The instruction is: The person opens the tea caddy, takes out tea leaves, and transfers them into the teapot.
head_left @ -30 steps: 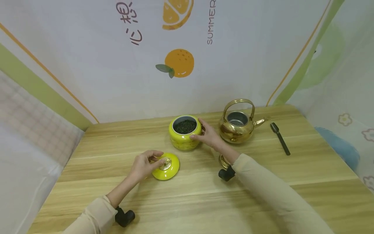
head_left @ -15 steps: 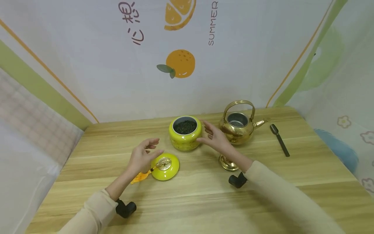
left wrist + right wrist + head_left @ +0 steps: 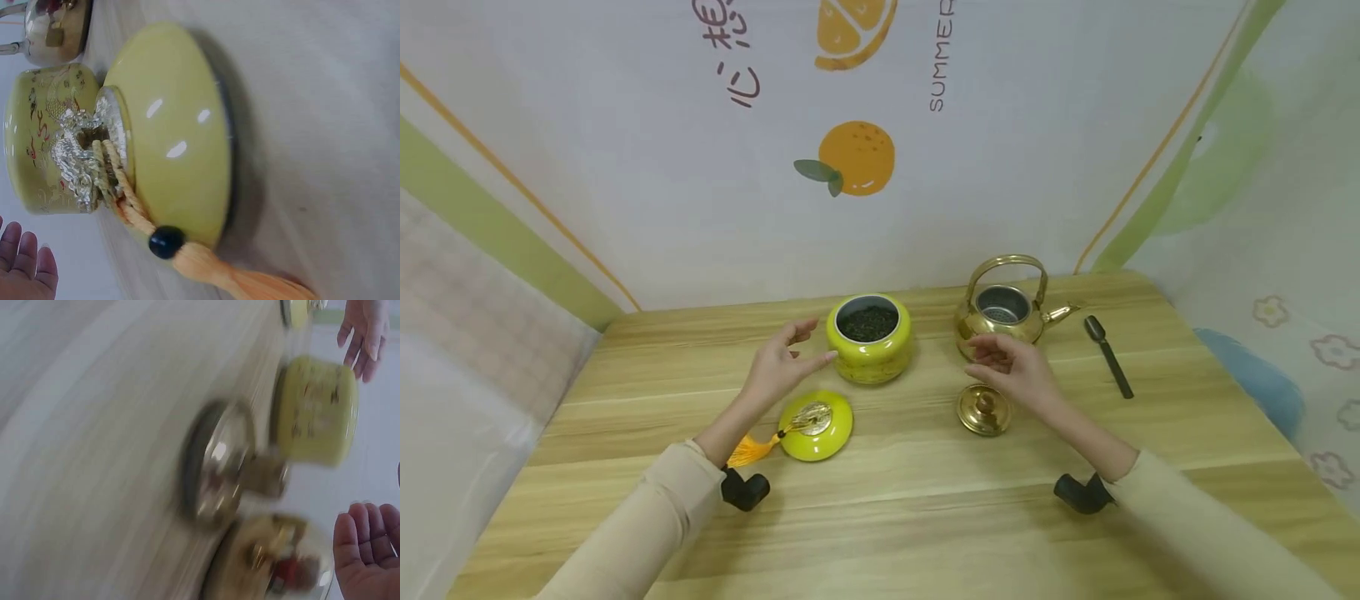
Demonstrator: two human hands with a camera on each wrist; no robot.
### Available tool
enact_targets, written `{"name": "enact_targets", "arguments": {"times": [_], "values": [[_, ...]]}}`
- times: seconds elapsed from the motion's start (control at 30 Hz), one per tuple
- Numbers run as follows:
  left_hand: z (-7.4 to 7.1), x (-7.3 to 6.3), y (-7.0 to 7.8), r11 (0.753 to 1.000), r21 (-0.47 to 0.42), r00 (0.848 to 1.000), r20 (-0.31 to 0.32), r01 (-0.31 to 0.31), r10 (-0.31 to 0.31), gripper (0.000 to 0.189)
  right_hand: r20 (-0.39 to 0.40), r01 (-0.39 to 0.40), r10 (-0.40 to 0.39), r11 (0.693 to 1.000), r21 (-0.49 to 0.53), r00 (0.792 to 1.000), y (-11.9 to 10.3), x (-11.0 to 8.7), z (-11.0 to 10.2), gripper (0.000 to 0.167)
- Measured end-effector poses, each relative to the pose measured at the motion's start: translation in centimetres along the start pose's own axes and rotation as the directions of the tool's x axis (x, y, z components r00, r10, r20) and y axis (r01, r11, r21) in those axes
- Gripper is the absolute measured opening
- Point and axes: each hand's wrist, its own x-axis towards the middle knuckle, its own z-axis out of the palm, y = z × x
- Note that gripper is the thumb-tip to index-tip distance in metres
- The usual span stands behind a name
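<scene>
A yellow jar stands uncovered at the table's back, dark tea leaves inside. My left hand is just left of it, fingers relaxed, holding nothing. Below that hand lies the jar's yellow lid, with a metal ornament and an orange tassel. My right hand, loosely curled and with nothing in it, hovers in front of the gold teapot, overlapping its lower body in the head view. The teapot's gold lid with a brown knob rests on the table just below this hand.
A dark tea scoop lies right of the teapot, whose spout points toward it. The teapot has no lid on, and a metal strainer sits in its mouth. A printed white cloth hangs behind the wooden table.
My left hand has let go of the yellow lid and risen toward the jar's left side. My right hand has left the jar and moved right, to the teapot and its lid.
</scene>
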Motion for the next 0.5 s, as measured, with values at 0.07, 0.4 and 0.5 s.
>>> {"name": "enact_targets", "arguments": {"times": [0.07, 0.4, 0.5], "values": [[0.1, 0.5, 0.1, 1.000, -0.008, 1.000, -0.001, 0.010, -0.010, 0.067, -0.036, -0.006, 0.004, 0.998, -0.059, 0.999, 0.6, -0.5, -1.4, 0.032], [0.7, 2.5, 0.0, 1.000, -0.005, 0.999, 0.042, 0.003, -0.003, 0.076, -0.262, -0.138, 0.056, 0.941, -0.309, 0.963, 6.6, -3.5, -9.3, 0.023], [1.3, 3.0, 0.0, 1.000, -0.015, 0.998, 0.062, -0.001, 0.002, 0.079, -0.247, -0.258, 0.175, 0.897, -0.359, 0.953, 8.0, -4.6, -11.3, 0.029]]}}
